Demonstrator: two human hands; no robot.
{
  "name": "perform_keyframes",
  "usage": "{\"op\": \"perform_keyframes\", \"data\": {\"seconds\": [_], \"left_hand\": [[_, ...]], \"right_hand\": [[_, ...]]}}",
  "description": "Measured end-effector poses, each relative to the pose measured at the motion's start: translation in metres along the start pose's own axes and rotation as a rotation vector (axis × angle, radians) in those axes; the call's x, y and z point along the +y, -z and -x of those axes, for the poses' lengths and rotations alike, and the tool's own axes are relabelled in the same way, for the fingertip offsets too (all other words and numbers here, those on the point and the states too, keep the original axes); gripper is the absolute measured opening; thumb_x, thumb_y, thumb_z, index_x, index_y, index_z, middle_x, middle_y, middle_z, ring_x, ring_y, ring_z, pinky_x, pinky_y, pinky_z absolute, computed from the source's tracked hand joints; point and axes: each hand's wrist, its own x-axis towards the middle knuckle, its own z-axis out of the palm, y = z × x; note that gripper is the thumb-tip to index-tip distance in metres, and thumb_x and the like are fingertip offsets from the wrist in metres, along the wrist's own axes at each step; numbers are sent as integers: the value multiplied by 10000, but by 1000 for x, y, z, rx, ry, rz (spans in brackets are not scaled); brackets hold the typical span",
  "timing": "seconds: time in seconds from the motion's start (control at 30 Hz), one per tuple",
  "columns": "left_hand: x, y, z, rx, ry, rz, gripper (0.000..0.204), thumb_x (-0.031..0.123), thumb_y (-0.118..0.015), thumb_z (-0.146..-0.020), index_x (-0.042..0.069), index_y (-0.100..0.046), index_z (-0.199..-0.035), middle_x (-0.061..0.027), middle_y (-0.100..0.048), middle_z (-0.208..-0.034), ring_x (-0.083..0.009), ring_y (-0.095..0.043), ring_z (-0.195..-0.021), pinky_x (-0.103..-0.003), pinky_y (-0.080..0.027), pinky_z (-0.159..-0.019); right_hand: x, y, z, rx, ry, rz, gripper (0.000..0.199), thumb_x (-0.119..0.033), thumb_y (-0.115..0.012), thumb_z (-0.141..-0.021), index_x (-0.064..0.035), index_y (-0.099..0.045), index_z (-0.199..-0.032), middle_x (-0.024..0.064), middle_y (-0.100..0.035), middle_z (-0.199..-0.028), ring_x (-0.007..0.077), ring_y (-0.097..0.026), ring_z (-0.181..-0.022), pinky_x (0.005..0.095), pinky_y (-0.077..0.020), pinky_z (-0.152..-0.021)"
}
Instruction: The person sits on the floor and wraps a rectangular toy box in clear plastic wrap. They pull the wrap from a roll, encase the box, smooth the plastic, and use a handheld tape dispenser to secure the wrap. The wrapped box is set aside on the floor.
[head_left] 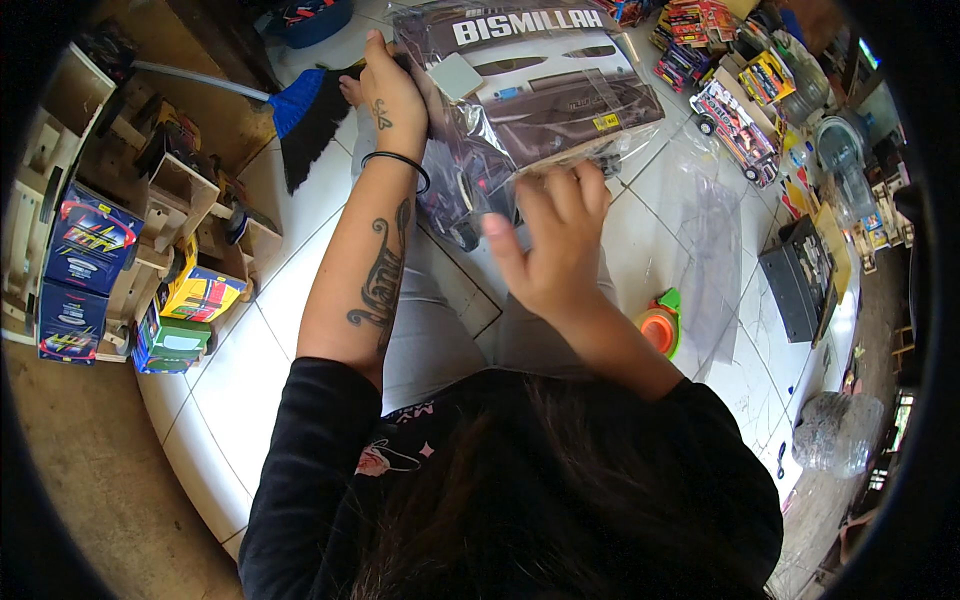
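Observation:
A large toy vehicle [560, 95] with dark grey-brown printed sides lies in clear plastic wrap in front of my legs. My left hand [392, 95] presses along its left side and grips it, its fingers partly hidden behind the edge. Over the near edge of the wrap is my right hand [555, 235], thumb apart from the bent fingers; the fingertips are slightly blurred and I see nothing held in them. A small pale square piece [455, 77] rests on the upper left of the wrapped toy.
A tape dispenser [660, 325], green with an orange roll, lies right of my legs beside a clear plastic sheet [700, 270]. Colourful toy trucks [738, 135] crowd the far right; wooden ones [90, 240] stand left. A blue broom [300, 110] lies far left.

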Motion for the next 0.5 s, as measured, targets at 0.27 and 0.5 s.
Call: {"op": "perform_keyframes", "data": {"seconds": [0.27,0.5], "left_hand": [[-3,2,-1,15,-66,-88,667,489,-288,-957,-39,-671,-814,-164,-656,-781,-279,-562,-819,-345,-334,-896],[-7,-3,-4,1,-95,-101,651,484,-278,-961,-48,-642,-868,-194,-658,-836,-320,-576,-831,-369,-363,-865]], "right_hand": [[25,19,-1,-71,353,293,429,-396,-592,-826,-27,-593,-1046,130,-560,-1062,278,-494,-995,404,-322,-841],[30,41,-22,-426,416,600,541,-471,-607,-765,-26,-585,-1071,92,-545,-1003,261,-441,-1054,417,-308,-853]]}}
